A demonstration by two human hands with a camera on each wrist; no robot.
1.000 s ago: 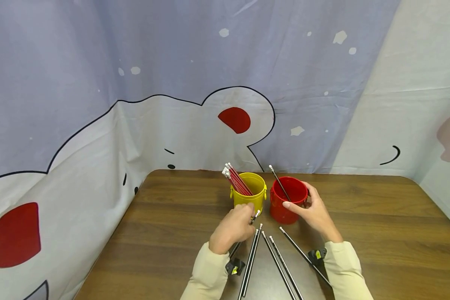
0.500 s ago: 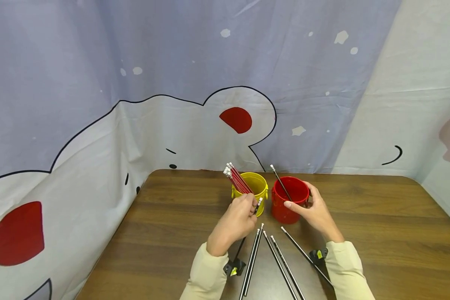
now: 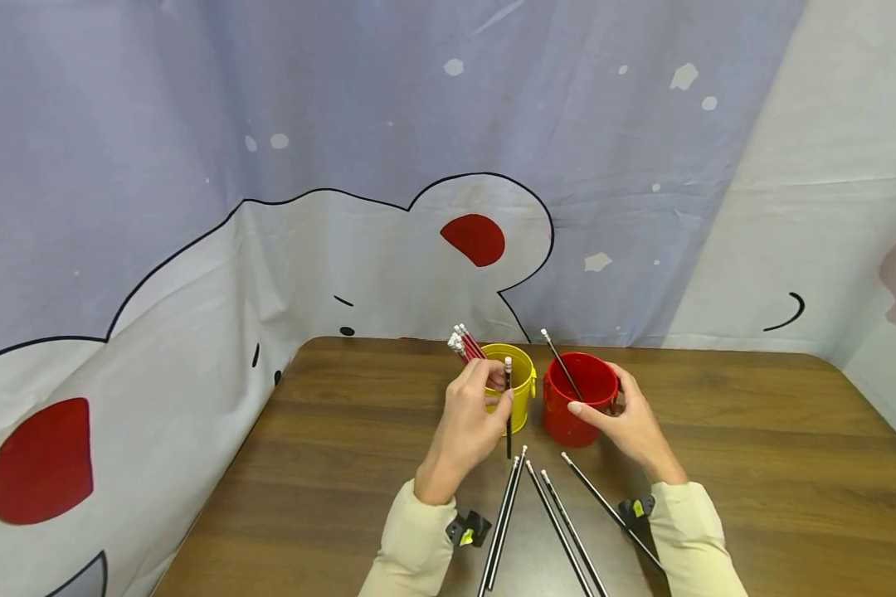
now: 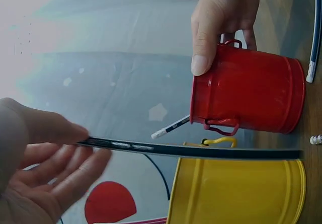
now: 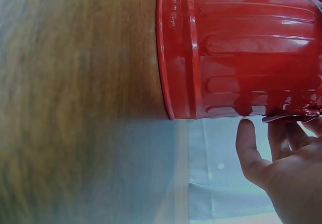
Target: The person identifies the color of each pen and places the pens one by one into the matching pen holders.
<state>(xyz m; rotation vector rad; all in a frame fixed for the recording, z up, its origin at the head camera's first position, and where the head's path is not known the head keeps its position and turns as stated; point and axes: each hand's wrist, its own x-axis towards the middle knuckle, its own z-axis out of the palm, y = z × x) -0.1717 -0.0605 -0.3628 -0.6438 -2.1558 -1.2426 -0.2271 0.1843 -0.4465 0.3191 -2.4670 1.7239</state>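
Between thumb and fingers, my left hand (image 3: 466, 423) pinches a black pencil (image 3: 509, 441), held upright with its white eraser end on top. It is in front of the yellow bucket (image 3: 523, 410), and in the left wrist view the black pencil (image 4: 211, 152) overlaps that bucket's edge. My right hand (image 3: 635, 423) holds the red bucket (image 3: 563, 427) at its right side, thumb at the rim and fingers by the handle. One black pencil (image 3: 557, 356) leans inside the red bucket, eraser end up. Several red pencils (image 3: 472, 343) stand in the yellow bucket, partly hidden behind my left hand.
Several black pencils lie on the wooden table (image 3: 328, 464): a pair (image 3: 502, 522) at centre left, two more (image 3: 567, 529) beside them, and one (image 3: 601, 501) near my right wrist. A printed curtain (image 3: 343, 265) hangs behind the table.
My left hand has lifted the black pencil from low over the table toward the yellow bucket and turned it upright. My right hand stays on the red bucket.
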